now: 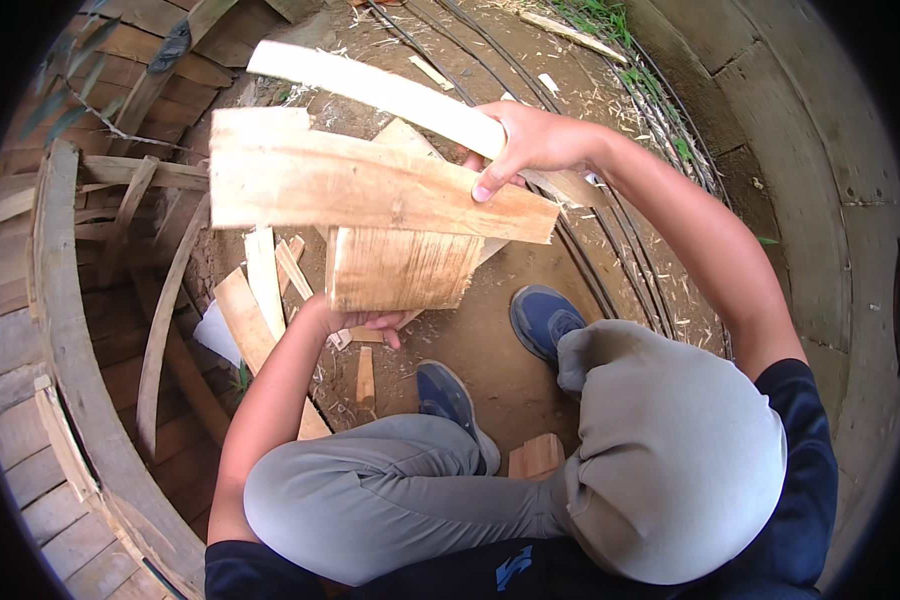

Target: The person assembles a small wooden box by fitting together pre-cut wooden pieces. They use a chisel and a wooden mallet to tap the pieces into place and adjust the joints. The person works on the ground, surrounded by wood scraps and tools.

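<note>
Several pieces of cut wood are held up in front of me. My right hand (pixel 540 145) grips a wide, flat wooden board (pixel 370 180), its thumb pressed on the board's face near the right end. A narrower pale wooden strip (pixel 370 90) slants up to the left from the same hand. Beneath the wide board, a thick short wooden board (pixel 402 268) rests in my left hand (pixel 365 322), whose fingers curl under its lower edge. Other boards are partly hidden behind these, so I cannot tell which hand bears them.
Wood offcuts (pixel 255 315) lie on the dirt ground at the left, beside a curved wooden frame (pixel 70 300). A small wood block (pixel 537 456) is near my feet. Dark rods or hoses (pixel 590 265) run along the ground. A plank wall (pixel 820 180) stands at the right.
</note>
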Tool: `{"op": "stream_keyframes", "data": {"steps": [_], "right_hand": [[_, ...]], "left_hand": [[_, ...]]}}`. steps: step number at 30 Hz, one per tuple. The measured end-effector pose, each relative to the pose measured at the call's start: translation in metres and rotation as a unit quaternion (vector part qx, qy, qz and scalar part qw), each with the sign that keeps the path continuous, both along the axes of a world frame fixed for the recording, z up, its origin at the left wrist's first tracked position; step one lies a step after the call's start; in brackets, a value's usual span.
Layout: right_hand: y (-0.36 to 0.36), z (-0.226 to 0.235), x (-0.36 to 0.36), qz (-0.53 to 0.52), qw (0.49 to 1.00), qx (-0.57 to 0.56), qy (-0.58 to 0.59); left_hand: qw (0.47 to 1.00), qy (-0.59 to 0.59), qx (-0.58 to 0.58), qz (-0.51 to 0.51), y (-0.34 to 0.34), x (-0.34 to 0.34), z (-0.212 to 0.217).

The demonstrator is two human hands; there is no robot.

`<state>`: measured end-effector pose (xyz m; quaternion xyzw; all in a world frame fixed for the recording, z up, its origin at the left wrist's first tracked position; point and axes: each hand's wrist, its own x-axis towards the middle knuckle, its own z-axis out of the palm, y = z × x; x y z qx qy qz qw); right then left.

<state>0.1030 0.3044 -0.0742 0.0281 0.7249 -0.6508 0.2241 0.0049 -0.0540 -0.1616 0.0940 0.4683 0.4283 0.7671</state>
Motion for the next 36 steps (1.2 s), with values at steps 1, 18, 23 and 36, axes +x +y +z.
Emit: {"op": "stream_keyframes", "data": {"steps": [1, 18, 23, 36], "right_hand": [[0.002, -0.002, -0.003, -0.014, 1.000, -0.011, -0.020], [0.005, -0.068, 0.018, -0.152, 0.923, 0.346, 0.074], [0.017, -0.043, 0.106, -0.082, 0.907, 0.407, 0.074], [-0.013, -0.018, 0.145, -0.242, 0.828, 0.443, 0.244]], "left_hand": [[0.995, 0.043, -0.037, 0.086, -0.003, -0.001, 0.002], [0.708, 0.658, -0.163, 0.197, 0.013, 0.000, -0.003], [0.709, 0.664, -0.193, 0.138, 0.009, 0.017, -0.018], [0.713, 0.650, -0.236, 0.117, 0.013, 0.018, -0.016]]}}
